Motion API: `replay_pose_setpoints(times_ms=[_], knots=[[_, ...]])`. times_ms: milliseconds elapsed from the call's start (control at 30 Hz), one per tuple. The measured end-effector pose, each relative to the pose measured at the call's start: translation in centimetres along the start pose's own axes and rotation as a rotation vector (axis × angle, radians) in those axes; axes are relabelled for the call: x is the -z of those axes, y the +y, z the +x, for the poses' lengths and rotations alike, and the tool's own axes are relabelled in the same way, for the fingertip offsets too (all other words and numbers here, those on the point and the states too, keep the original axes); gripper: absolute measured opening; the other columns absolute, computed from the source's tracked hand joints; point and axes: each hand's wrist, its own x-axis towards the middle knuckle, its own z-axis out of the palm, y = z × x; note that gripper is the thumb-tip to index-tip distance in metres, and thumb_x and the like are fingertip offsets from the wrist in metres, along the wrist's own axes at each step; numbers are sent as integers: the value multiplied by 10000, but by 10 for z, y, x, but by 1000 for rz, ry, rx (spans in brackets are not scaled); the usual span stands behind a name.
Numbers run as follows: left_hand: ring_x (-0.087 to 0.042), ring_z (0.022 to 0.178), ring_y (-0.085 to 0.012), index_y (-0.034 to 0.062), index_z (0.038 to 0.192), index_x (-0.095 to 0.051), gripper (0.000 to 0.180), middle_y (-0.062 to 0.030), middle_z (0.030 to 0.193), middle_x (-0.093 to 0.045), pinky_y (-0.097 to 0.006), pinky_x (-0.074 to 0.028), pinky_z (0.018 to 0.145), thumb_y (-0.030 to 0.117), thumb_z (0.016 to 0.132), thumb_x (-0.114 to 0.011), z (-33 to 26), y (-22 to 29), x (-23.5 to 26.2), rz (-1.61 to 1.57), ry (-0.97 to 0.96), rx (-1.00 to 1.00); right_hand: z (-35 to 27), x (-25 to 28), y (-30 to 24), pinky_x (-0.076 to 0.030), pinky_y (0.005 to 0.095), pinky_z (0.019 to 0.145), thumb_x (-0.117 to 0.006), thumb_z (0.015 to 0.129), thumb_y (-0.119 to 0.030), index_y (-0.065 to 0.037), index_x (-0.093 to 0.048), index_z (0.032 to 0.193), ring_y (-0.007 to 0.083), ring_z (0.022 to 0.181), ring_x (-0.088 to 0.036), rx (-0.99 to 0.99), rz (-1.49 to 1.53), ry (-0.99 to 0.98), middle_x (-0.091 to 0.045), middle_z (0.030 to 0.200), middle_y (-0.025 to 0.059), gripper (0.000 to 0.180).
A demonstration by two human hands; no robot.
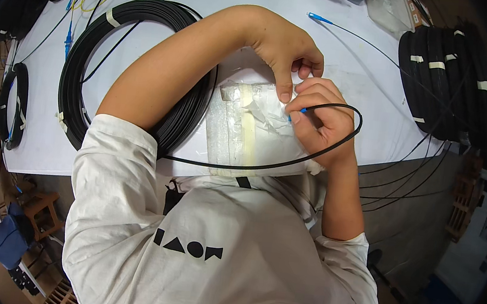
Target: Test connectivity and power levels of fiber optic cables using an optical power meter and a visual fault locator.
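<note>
i'm working at the near edge of the white table. my left hand is curled, thumb and fingertips pressing down on the far right corner of a clear plastic bag that's lying flat in front of me. my right hand is closed, pinching the blue connector on the end of a thin black cable, right at the bag's right edge. the cable is looping out to the right of that hand, then running back left across the near side of the bag toward the big black cable coil that's sitting just left of the bag, under my left forearm. more taped black coils are stacking up at the far right, well apart. another blue-tipped cable is lying on the far side of my hands.
</note>
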Motion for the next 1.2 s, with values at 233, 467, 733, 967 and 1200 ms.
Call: replay_pose_setpoints(times_ms=[233, 467, 733, 967, 1200], knots=[[-592, 828, -174, 11, 1250, -656, 764, -48, 1021, -675, -312, -498, 760, 247, 588, -955, 0, 0, 0, 7, -6, 5, 0, -1, 0, -515, 376, 801, -717, 773, -59, -34, -719, 889, 289, 872, -635, 16, -7, 27, -671, 867, 112, 119], [-588, 848, -169, 17, 1248, -658, 764, -44, 1013, -663, -315, -498, 777, 264, 590, -956, 0, -1, 0, 7, -3, 9, 0, 1, 1, -529, 374, 799, -710, 771, -31, -24, -709, 882, 293, 883, -647, 4, 27, -4, -675, 877, 126, 111], [-578, 873, -158, 26, 1259, -659, 765, -27, 1007, -632, -300, -495, 811, 384, 641, -933, -2, 0, 2, -29, 4, 12, -7, -1, 4, -542, 353, 801, -695, 820, -16, 2, -706, 889, 275, 868, -660, -67, 124, 221, -689, 893, 130, 73], [-675, 1050, -299, 62, 1330, -618, 839, -104, 1126, -705, -388, -523, 894, 403, 621, -911, 1, 15, -14, 203, 63, 76, -5, 1, 2, -540, 362, 807, -704, 789, -25, -23, -717, 857, 276, 861, -647, -40, 91, 215, -678, 865, 112, 69], [-656, 940, -252, 45, 1289, -622, 759, -90, 1074, -697, -363, -523, 833, 333, 639, -885, 3, 7, -7, 150, 40, 59, -1, 0, -2, -527, 395, 846, -707, 773, -36, -39, -717, 852, 296, 852, -632, -22, 1, 133, -669, 840, 104, 79]])
